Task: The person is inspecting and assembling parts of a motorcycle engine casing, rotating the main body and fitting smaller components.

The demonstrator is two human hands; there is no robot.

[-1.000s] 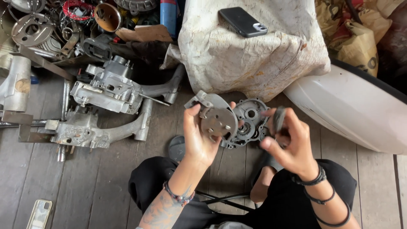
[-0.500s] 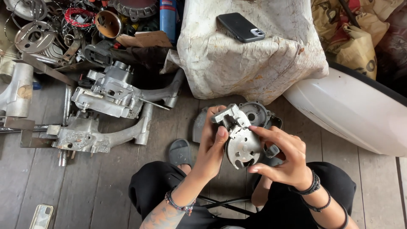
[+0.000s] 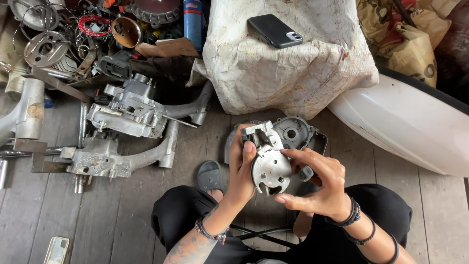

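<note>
Nearest: left hand, closed round the left rim of a round silver metal plate, thumb laid across its face. Right hand, fingers curled at the plate's right edge and under it, index finger along the upper right; grip firm or loose, cannot tell. Plate held between both hands, above the lap, off the floor, flat face toward the camera; about equally near each hand. Long axis near upright, tilted slightly left at the top: blocky bracket end pointing away from the body, notched round end toward the knees.
Just behind, partly hidden: dark grey cast housing on the plank floor.
Left, well apart: two silver engine castings, grey sandal.
Farther: white sack bearing a black phone; white curved panel at right; heap of metal parts top left.
</note>
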